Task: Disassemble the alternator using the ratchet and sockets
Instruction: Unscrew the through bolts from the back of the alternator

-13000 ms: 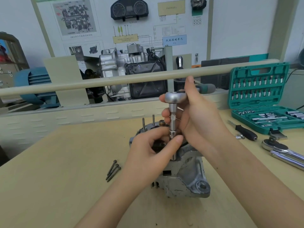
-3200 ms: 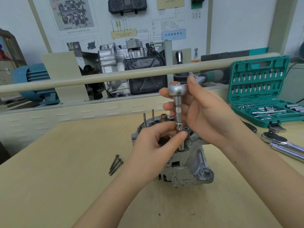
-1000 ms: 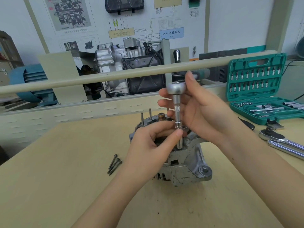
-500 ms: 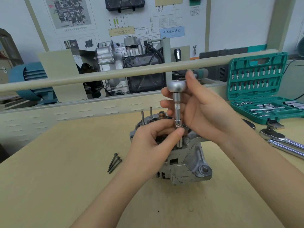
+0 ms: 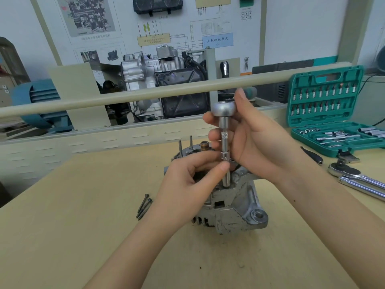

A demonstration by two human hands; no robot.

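Right hand: the right hand point(image 5: 256, 140) wraps the head end of the ratchet point(image 5: 224, 109), thumb up along its far side, fingers point(image 5: 212, 135) curled behind the upright shaft; the handle itself is hidden behind the hand.
Left hand: the left hand point(image 5: 187, 184) pinches the shaft between thumb tip and forefinger, low down, just above where the tool meets the housing; the other fingers are loosely curled beneath.
Extension and socket: the extension point(image 5: 224, 140) stands upright under the ratchet head, its knurled band just above the left fingertips; the socket point(image 5: 226, 177) drops straight below the left thumb onto the alternator top.
Alternator: the alternator point(image 5: 231, 207) sits on the table point(image 5: 73, 226) directly under both hands, mounting ear toward the viewer, two studs point(image 5: 185, 143) rising beyond the left knuckles.
Loose bolts: three long bolts point(image 5: 144, 208) lie together on the table, left of the left wrist, apart from the housing.
Socket case: the green case point(image 5: 333, 109) stands open well right of the right hand.
Spare tools: a second ratchet point(image 5: 354, 178) lies right of the right forearm; a black-handled driver point(image 5: 312, 155) lies between it and the forearm.
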